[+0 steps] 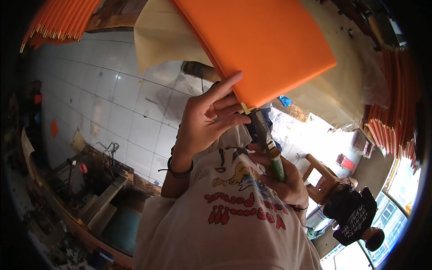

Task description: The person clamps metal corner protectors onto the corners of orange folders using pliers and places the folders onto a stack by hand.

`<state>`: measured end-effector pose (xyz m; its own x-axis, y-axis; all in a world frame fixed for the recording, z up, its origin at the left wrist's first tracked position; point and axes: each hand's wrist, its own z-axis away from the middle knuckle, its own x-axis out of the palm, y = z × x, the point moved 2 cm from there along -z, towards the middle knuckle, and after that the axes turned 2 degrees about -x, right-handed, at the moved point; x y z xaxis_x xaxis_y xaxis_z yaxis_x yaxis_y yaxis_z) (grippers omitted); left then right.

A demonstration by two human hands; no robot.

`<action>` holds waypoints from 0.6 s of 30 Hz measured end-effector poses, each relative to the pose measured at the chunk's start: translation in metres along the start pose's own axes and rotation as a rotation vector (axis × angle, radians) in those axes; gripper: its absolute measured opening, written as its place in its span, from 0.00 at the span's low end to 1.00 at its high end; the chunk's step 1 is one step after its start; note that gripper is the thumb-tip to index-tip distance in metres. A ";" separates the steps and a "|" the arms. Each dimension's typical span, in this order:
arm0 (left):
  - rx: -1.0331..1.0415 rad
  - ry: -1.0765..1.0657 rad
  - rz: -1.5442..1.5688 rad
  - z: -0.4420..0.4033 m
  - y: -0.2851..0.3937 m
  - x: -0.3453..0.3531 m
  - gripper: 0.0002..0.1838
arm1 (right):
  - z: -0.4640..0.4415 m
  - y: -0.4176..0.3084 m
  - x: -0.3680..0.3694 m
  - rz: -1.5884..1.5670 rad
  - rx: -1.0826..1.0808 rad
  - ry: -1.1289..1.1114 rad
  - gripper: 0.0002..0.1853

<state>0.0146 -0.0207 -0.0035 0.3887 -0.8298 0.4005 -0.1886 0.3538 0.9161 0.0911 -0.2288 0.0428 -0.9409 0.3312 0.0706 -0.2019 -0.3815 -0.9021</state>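
Our left hand [204, 112] pinches bendy-looking, plasticky orange sheeting [272, 45] by its six-o'clock corner. Right hand [290, 184] clasps green-handled metal pliers [261, 128]

On the pale shirt [193, 243] at the lower centre of the frame, red lettering [218, 198] runs upside down; three exclamation marks after a row of dots can be read (the words themselves stay uncertain). White lines of writing on a black shirt [353, 213], lower right, are too small to read.
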 end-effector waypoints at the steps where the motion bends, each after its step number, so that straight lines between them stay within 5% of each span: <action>1: 0.017 0.001 -0.005 -0.001 -0.001 0.000 0.38 | 0.001 0.001 0.001 0.001 0.007 0.012 0.24; 18: 0.118 -0.044 -0.045 -0.013 -0.010 -0.008 0.31 | 0.001 0.001 0.006 0.219 -0.022 0.015 0.25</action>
<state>0.0248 -0.0123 -0.0160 0.3602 -0.8626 0.3551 -0.2775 0.2643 0.9237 0.0848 -0.2281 0.0429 -0.9576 0.2549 -0.1345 0.0135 -0.4265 -0.9044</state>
